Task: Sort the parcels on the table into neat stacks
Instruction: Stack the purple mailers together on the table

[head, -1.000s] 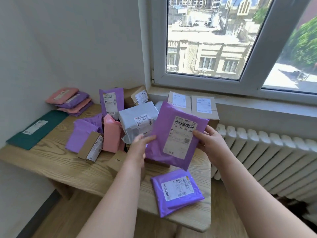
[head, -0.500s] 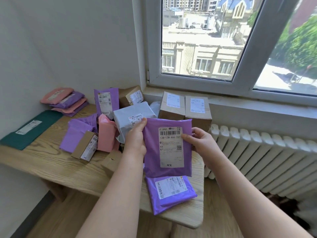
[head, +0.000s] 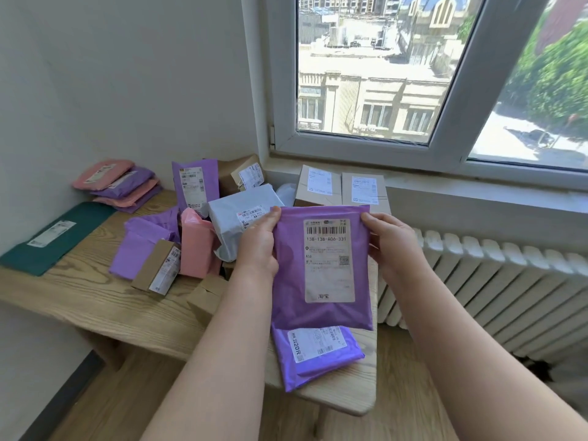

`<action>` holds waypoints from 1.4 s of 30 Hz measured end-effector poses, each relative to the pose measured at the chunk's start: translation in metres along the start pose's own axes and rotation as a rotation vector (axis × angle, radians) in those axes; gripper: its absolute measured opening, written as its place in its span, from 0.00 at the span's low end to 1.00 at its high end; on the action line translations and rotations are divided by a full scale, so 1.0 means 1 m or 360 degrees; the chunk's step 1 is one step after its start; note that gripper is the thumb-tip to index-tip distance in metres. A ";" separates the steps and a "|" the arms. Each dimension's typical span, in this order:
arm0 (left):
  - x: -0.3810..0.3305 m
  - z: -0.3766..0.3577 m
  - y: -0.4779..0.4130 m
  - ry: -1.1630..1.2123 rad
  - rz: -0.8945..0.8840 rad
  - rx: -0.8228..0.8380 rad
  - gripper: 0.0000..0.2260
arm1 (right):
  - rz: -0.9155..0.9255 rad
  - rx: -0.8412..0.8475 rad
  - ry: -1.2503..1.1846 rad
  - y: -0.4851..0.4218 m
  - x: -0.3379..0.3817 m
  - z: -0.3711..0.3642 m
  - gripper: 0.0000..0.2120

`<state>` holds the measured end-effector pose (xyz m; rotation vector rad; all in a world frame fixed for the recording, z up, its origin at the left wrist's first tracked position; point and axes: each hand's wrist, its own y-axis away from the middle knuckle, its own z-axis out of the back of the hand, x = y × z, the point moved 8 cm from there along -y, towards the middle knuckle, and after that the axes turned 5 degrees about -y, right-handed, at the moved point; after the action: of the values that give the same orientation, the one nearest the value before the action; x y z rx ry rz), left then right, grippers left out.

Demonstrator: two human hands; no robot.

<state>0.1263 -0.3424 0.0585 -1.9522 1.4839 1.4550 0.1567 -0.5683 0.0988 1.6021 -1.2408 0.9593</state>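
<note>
Both left hand and right hand are pinching the purple mailer, fingers curled round its upper edges; tilted earlier, it is hanging square below them, probably lining up over the flat parcel.

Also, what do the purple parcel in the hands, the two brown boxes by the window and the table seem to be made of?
Purple parcel: probably thin plastic film, slightly glossy; it shows soft sheen and wrinkles. Brown boxes: cardboard, matte, with sharp folded edges. Table: wood or wood veneer, matte; grain lines show, but which one I cannot tell.
</note>
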 end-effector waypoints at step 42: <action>-0.011 0.015 0.003 -0.0231 -0.0134 0.0090 0.10 | -0.0141 0.0190 0.0010 -0.004 -0.025 0.001 0.11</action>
<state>0.1159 -0.3265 0.0618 -1.8121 1.3490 1.4687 0.1558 -0.5610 0.0747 1.7308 -1.1163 0.9972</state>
